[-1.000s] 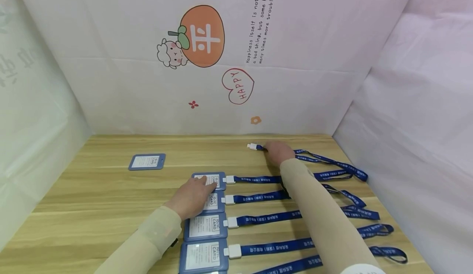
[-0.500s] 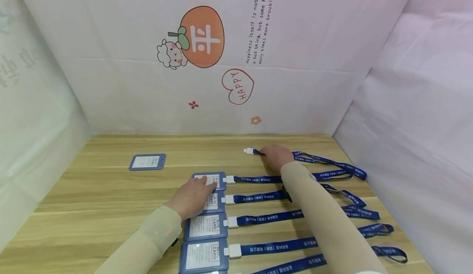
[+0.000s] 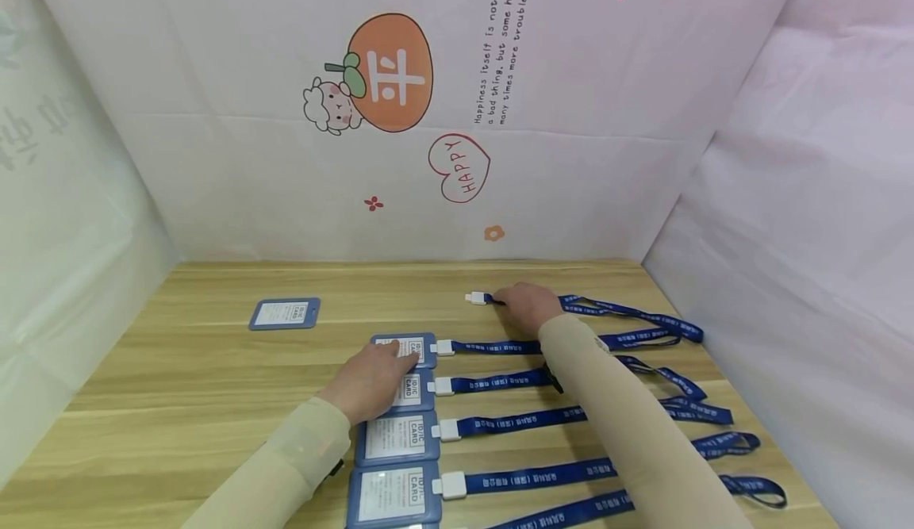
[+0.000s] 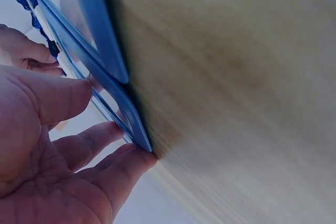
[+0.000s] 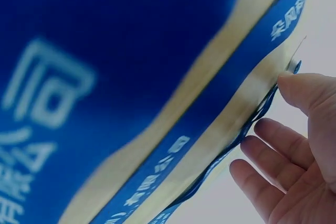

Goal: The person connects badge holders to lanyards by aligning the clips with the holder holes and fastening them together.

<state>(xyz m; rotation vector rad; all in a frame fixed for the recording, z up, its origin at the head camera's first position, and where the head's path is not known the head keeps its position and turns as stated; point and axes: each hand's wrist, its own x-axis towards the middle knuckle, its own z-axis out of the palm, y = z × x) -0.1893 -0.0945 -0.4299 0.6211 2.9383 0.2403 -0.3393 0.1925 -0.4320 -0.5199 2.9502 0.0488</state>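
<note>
At the back right of the table, my right hand (image 3: 530, 307) pinches the blue strap of a lanyard (image 3: 628, 312) just behind its white clip (image 3: 477, 298). The clip points left, and the strap's loop trails to the right. In the right wrist view the thumb meets the strap (image 5: 257, 114) while the other fingers spread below it. My left hand (image 3: 367, 382) rests with extended fingers on the two farthest blue badge holders (image 3: 421, 339) of a column. In the left wrist view its fingertips (image 4: 139, 156) touch the outer edge of the farthest holder (image 4: 137, 124).
Below the left hand, more badge holders (image 3: 391, 493) continue the column, each with a lanyard (image 3: 531, 477) stretched to the right. A single badge holder (image 3: 284, 314) without a lanyard lies at the back left. Printed white cloth (image 3: 286, 196) walls the wooden table (image 3: 178, 402) at the back and sides.
My right hand has drawn the far lanyard a little left and toward me, its clip and loop sliding along. The left hand stays put on the badge holders.
</note>
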